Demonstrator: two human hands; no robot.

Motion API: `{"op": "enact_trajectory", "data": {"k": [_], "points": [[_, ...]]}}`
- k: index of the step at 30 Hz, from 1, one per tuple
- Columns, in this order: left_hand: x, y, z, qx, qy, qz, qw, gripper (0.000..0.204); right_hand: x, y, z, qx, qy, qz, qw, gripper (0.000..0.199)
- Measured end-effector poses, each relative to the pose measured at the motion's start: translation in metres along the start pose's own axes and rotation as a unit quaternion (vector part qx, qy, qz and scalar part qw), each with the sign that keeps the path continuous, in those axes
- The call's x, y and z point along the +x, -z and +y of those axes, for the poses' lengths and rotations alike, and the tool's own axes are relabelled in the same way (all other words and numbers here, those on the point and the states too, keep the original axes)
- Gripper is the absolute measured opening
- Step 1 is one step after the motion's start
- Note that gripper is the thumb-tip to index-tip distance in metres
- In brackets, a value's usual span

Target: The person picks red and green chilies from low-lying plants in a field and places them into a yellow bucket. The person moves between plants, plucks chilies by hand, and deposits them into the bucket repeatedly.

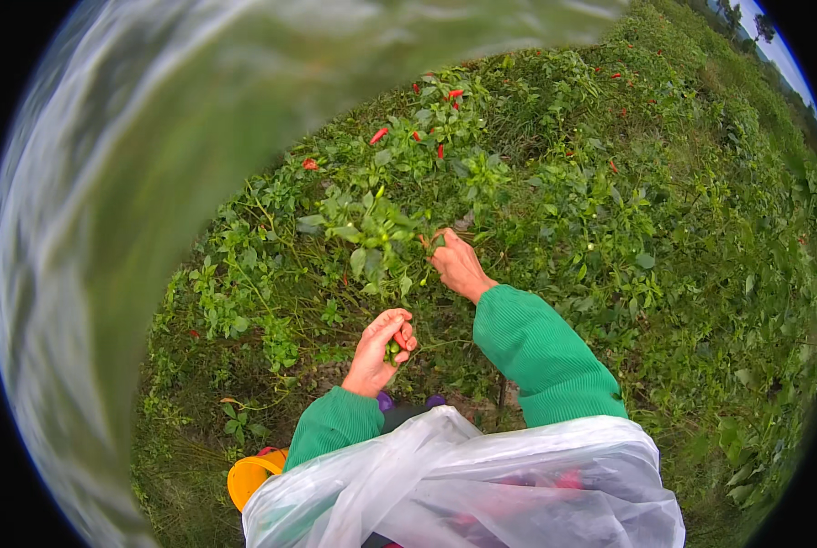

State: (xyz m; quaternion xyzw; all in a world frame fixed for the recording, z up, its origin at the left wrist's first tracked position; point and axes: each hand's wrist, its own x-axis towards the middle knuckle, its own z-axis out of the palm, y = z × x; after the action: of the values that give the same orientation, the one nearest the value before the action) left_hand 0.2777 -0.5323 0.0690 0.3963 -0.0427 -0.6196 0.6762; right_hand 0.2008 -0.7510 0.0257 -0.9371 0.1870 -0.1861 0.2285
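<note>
My left hand is curled closed around a few picked chili peppers. A red chili pepper and a green stem end show between its fingers. Farther forward and to the right, my right hand reaches into a chili plant, its fingers closed among the leaves. What those fingers grip is hidden by foliage and the hand itself. Small pale green chilies hang on this plant just left of the right hand. Beyond it, ripe red chilies, such as one long red chili, hang on the neighbouring bushes.
A blurred translucent plastic sheet covers the left and top of the view. Clear plastic also drapes over my front. A yellow bucket stands at my lower left. Low chili bushes and weeds spread ahead and to the right.
</note>
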Motion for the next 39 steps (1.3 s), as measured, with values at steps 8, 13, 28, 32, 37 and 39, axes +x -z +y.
{"op": "enact_trajectory", "data": {"k": [8,13,28,32,37,39], "points": [[-0.028,0.049,-0.007,0.023,-0.001,0.099,0.995,0.008,-0.062,0.011,0.004,0.255,-0.063,0.107,0.959,0.027],[-0.014,0.021,-0.027,0.148,0.002,0.021,0.989,0.014,-0.055,0.019,0.006,0.249,-0.039,0.075,0.965,0.021],[0.067,-0.017,-0.029,0.028,-0.009,0.2,0.979,0.017,-0.041,0.006,-0.016,0.088,0.081,0.061,0.991,0.049],[0.073,-0.015,-0.031,0.065,0.0,0.176,0.982,0.018,-0.041,0.016,-0.019,0.137,0.077,0.024,0.987,0.045],[0.078,-0.011,-0.029,0.094,0.005,0.163,0.982,0.02,-0.04,0.036,-0.021,0.216,0.02,0.021,0.976,0.041],[0.078,-0.012,-0.029,0.109,0.007,0.141,0.984,0.017,-0.037,0.044,-0.015,0.238,-0.004,0.105,0.966,0.04]]}}
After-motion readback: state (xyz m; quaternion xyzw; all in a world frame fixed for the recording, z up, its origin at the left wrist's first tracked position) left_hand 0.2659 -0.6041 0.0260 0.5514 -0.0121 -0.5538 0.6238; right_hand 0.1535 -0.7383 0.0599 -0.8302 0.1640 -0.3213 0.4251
